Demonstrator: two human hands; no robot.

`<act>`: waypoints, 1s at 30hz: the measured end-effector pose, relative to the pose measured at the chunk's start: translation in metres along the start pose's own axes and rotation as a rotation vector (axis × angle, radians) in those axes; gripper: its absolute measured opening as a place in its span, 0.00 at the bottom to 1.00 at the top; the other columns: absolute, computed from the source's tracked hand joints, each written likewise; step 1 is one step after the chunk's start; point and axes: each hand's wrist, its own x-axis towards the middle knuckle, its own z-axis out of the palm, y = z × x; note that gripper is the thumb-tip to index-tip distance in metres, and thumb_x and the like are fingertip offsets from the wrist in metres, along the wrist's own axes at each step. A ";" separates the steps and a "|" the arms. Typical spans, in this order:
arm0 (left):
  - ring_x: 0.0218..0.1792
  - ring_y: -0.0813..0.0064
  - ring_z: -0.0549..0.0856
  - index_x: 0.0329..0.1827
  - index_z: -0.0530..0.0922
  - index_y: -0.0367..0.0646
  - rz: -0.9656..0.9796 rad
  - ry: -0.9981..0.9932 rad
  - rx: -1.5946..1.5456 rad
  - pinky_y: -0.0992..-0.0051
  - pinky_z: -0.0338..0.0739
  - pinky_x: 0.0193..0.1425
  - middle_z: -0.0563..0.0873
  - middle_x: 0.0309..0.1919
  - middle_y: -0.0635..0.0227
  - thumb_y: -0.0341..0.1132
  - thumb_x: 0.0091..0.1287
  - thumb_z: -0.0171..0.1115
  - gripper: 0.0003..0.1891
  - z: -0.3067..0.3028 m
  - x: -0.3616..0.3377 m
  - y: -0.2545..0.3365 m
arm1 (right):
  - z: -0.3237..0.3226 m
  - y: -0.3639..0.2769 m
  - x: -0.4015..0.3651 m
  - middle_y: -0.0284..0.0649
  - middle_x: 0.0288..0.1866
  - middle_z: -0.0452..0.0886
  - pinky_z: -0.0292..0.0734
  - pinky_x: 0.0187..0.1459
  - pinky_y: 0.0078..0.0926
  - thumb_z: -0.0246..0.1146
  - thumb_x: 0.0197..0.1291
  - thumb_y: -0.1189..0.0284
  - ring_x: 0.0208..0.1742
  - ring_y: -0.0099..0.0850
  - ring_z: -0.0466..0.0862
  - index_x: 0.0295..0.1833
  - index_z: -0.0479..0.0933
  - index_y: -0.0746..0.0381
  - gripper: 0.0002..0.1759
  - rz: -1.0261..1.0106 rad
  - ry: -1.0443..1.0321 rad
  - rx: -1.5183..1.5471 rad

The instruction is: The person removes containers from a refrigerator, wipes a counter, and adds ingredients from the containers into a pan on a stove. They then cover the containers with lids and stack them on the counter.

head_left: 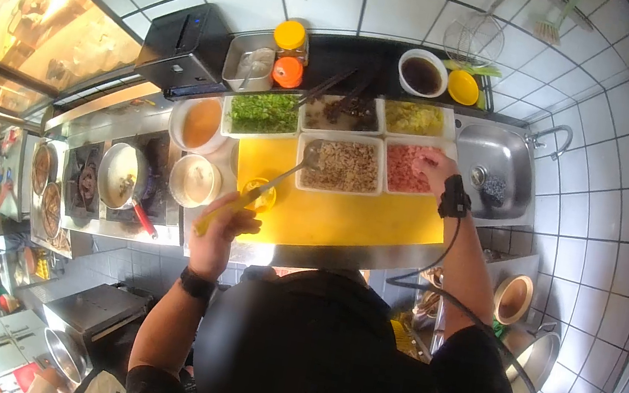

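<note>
My left hand point(221, 223) is closed around the yellow handle of a long-handled spoon point(285, 175). The spoon's head rests at the left edge of a white tub of chopped brown filling point(348, 167). Under the handle, a small yellow bowl point(265, 199) sits on the yellow cutting board point(359, 224). My right hand point(436, 168) reaches down into a tub of diced pink meat point(403, 169), fingers bent together on the pieces; the fingertips are partly hidden.
Tubs of chopped greens point(264, 113), dark pieces in liquid point(341, 114) and yellow pickles point(414, 118) stand behind. A sink point(492, 163) is on the right. On the left are a broth pot point(201, 123), a white bowl point(194, 180) and a red-handled pan point(121, 176) on the stove.
</note>
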 end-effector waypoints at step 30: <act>0.49 0.49 0.84 0.65 0.72 0.38 0.649 0.073 1.222 0.60 0.82 0.51 0.81 0.53 0.47 0.22 0.56 0.64 0.30 -0.446 -0.110 0.004 | 0.712 -0.102 -0.021 0.52 0.39 0.86 0.82 0.43 0.38 0.61 0.59 0.78 0.40 0.45 0.87 0.53 0.82 0.66 0.16 -0.710 -0.604 -0.669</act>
